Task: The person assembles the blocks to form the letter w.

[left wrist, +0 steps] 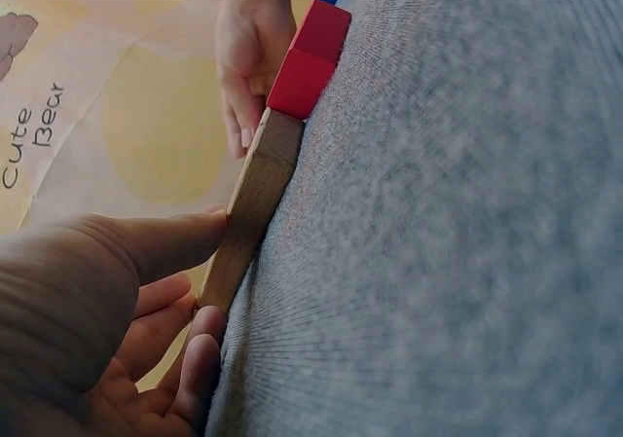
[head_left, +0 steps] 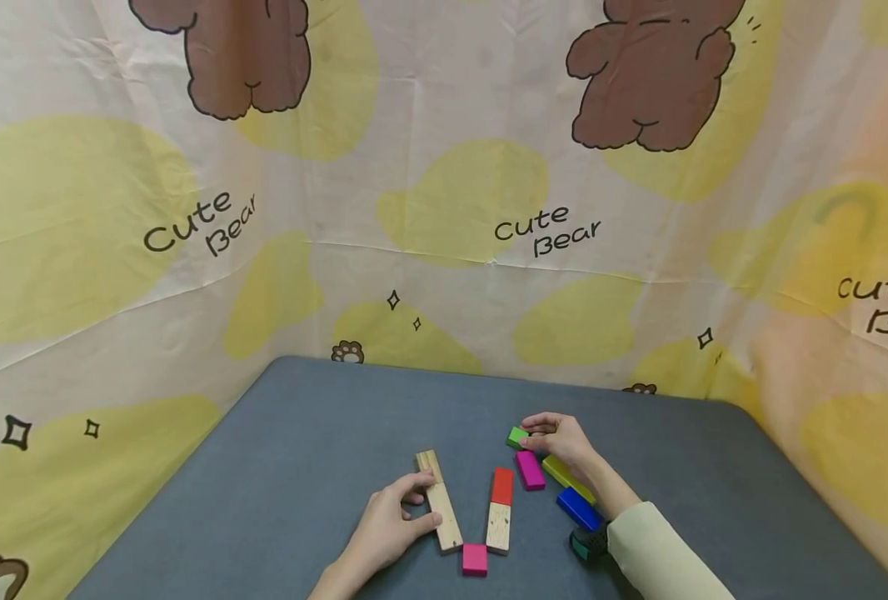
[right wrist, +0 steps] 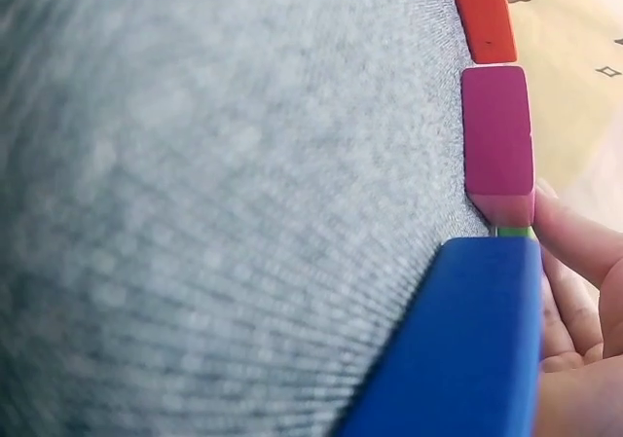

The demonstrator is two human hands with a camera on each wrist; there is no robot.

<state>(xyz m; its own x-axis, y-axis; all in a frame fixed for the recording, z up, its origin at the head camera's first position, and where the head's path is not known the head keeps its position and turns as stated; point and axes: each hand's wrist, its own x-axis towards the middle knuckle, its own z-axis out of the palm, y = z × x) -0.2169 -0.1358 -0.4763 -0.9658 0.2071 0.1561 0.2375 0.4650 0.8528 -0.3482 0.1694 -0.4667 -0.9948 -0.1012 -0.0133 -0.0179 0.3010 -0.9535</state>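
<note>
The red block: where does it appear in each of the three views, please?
Head view: the red block lies low, right of centre, end to end with a plain wooden block.
Left wrist view: the red block is near the top, past the plain plank that the left hand holds.
Right wrist view: it is at the top right edge.
Shared landmark: the grey table.

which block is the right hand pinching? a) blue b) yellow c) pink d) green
d: in the head view the right hand pinches the small green block with its fingertips, while the blue block, yellow block and pink block lie untouched beside the wrist.
</note>
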